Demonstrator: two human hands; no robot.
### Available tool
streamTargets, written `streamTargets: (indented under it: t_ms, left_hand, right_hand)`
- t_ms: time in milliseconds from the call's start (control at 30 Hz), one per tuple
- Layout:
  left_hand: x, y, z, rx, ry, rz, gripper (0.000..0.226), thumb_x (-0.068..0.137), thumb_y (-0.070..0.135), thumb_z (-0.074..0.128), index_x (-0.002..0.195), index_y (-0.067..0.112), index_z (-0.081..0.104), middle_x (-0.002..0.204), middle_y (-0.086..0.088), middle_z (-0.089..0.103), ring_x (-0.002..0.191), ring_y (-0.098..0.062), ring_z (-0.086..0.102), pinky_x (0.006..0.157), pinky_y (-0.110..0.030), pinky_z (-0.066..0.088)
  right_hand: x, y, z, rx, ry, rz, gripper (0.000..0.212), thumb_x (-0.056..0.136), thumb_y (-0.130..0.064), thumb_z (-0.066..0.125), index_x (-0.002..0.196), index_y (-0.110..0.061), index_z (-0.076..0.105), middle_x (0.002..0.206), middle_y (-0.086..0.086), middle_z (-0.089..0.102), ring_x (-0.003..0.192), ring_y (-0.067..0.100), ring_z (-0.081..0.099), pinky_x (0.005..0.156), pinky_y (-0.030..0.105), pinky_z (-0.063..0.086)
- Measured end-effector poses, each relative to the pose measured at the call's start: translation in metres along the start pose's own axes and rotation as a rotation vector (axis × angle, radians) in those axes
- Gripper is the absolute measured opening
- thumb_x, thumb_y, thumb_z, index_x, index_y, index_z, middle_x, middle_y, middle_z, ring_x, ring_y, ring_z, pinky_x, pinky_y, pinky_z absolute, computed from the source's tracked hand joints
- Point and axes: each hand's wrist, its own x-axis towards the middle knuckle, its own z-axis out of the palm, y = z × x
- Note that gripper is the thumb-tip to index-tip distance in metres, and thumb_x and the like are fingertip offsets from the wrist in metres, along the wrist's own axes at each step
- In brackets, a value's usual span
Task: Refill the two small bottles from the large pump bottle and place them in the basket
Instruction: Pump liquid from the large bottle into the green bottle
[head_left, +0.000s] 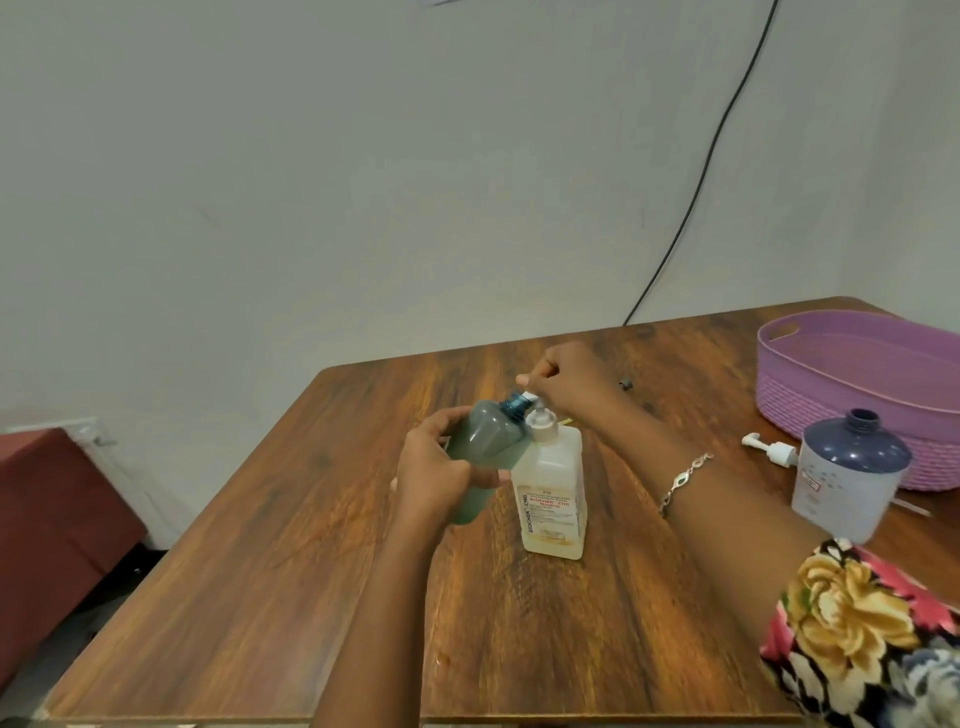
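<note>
A large clear pump bottle (551, 493) with pale liquid and a white label stands mid-table. My left hand (434, 475) grips a small grey-green bottle (480, 441), tilted so its open blue neck sits right at the pump's nozzle. My right hand (563, 382) rests on the pump head, fingers curled over its white spout. A second small bottle (847, 467), blue-topped with an open neck, stands at the right in front of the purple basket (810, 395). Its white pump cap (774, 449) lies on the table beside it.
The wooden table (322, 571) meets a pale wall at the back. A black cable (696, 202) hangs down the wall to the table's far edge. A small dark object (627, 385) lies behind my right hand. A red-brown seat (47, 509) stands at the left.
</note>
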Motion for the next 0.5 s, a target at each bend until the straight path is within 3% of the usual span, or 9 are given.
streamTargets:
  t_ms: [100, 200, 300, 367, 433, 500]
  left_hand:
    - [-0.002, -0.006, 0.001, 0.011, 0.007, -0.025, 0.066, 0.053, -0.004, 0.083, 0.108, 0.024, 0.06, 0.11, 0.004, 0.06, 0.102, -0.018, 0.055, 0.085, -0.04, 0.049]
    - [-0.004, -0.003, 0.002, 0.017, 0.004, -0.018, 0.069, 0.052, -0.004, 0.083, 0.113, 0.021, 0.061, 0.114, 0.0, 0.06, 0.104, -0.02, 0.055, 0.089, -0.045, 0.049]
    - [-0.004, 0.003, 0.001, -0.013, 0.019, -0.016, 0.064, 0.052, -0.005, 0.082, 0.096, 0.034, 0.059, 0.107, 0.005, 0.061, 0.101, -0.019, 0.056, 0.088, -0.046, 0.05]
    - [-0.004, 0.007, 0.0, -0.009, 0.018, -0.003, 0.064, 0.051, -0.005, 0.083, 0.094, 0.036, 0.059, 0.105, 0.006, 0.061, 0.102, -0.02, 0.057, 0.089, -0.047, 0.05]
    - [-0.002, 0.006, -0.001, 0.005, 0.02, 0.005, 0.065, 0.051, -0.005, 0.083, 0.099, 0.032, 0.06, 0.107, 0.005, 0.062, 0.103, -0.021, 0.057, 0.09, -0.048, 0.049]
    - [-0.002, 0.003, -0.001, 0.013, 0.016, -0.006, 0.066, 0.05, -0.003, 0.084, 0.103, 0.031, 0.06, 0.107, 0.006, 0.062, 0.104, -0.021, 0.057, 0.09, -0.048, 0.049]
  right_hand:
    - [-0.005, 0.009, 0.009, 0.012, 0.052, -0.013, 0.034, 0.086, -0.02, 0.062, 0.055, -0.016, 0.048, 0.061, -0.006, 0.051, 0.061, 0.009, 0.051, 0.071, 0.033, 0.049]
    - [-0.005, 0.011, 0.006, 0.076, 0.009, -0.011, 0.032, 0.086, -0.019, 0.063, 0.057, -0.015, 0.048, 0.063, -0.004, 0.052, 0.07, 0.013, 0.056, 0.077, 0.036, 0.049]
    - [-0.002, 0.004, -0.001, 0.066, -0.01, -0.004, 0.03, 0.085, -0.022, 0.063, 0.059, -0.016, 0.049, 0.065, -0.005, 0.054, 0.065, 0.007, 0.053, 0.066, 0.026, 0.048]
    - [0.0, -0.001, -0.005, 0.021, 0.0, -0.032, 0.031, 0.085, -0.021, 0.064, 0.057, -0.017, 0.05, 0.064, -0.009, 0.054, 0.058, 0.001, 0.048, 0.05, 0.018, 0.036]
    - [0.002, -0.001, -0.005, 0.002, 0.008, -0.038, 0.03, 0.085, -0.022, 0.064, 0.058, -0.019, 0.05, 0.065, -0.01, 0.053, 0.058, 0.0, 0.047, 0.049, 0.017, 0.032]
    - [0.0, 0.001, -0.001, -0.003, 0.01, -0.043, 0.03, 0.086, -0.023, 0.063, 0.059, -0.02, 0.049, 0.067, -0.009, 0.054, 0.063, 0.006, 0.051, 0.056, 0.021, 0.04]
